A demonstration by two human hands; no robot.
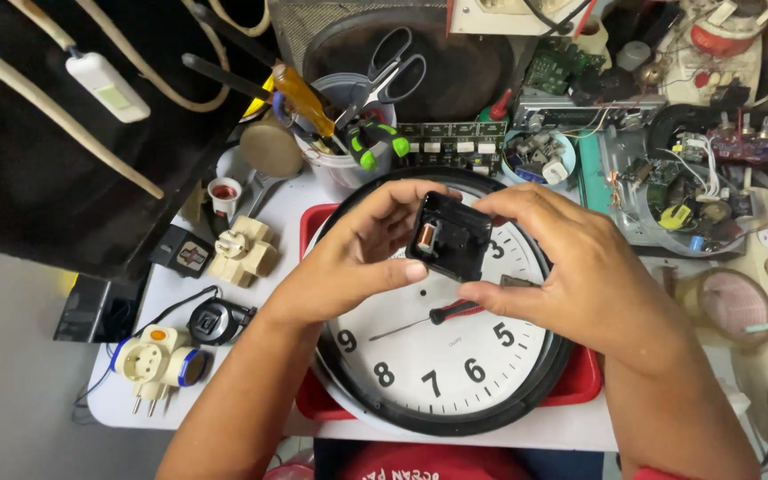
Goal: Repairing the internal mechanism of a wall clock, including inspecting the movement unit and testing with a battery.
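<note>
While both hands hover over the middle of the bench, they've got a small black clock movement held up between them, open side facing the camera, with a little copper coil visible at its left edge. The left hand pinches it from the left: thumb pressed on the lower left corner, the other fingers curled over the top edge. The right hand closes on it from the right, thumb under the lower right corner and fingers hooked over the top right.

Right below the fingers sits a big round wall clock with a black rim and white dial, lying face up. On the dial, just under the right thumb, there's a small screwdriver with a red and black handle. The clock rests in a red tray on the white bench.

Further out, up and left of the fingers, a tub of tools holds scissors, pliers and screwdrivers. Off to the left are a cream plug adapter and a white one. Up and right it's a pile of circuit boards and wiring.
</note>
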